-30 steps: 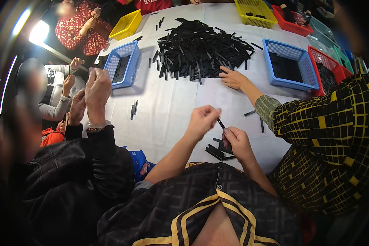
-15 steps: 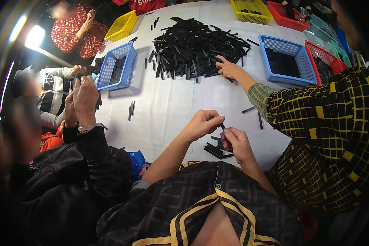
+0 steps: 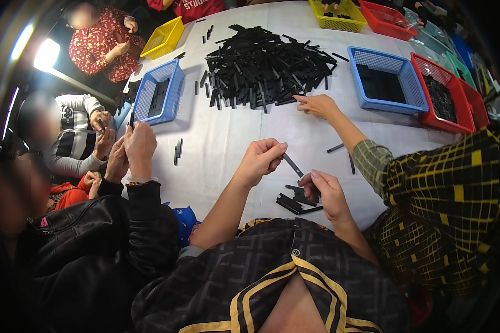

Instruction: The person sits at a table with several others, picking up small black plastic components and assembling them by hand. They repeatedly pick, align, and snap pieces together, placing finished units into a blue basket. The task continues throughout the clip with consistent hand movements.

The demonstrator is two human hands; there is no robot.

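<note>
Head view, left hand (image 3: 260, 161) pinches slim dark strip (image 3: 293, 165) by its upper end, right hand (image 3: 328, 195) curls beside its lower end, grip unclear, black pieces (image 3: 288, 203) nearby

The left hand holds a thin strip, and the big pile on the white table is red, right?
Not quite: the head view shows that the big pile is black, not red. The left hand does hold a thin strip, and the pile is on the white table.
</note>
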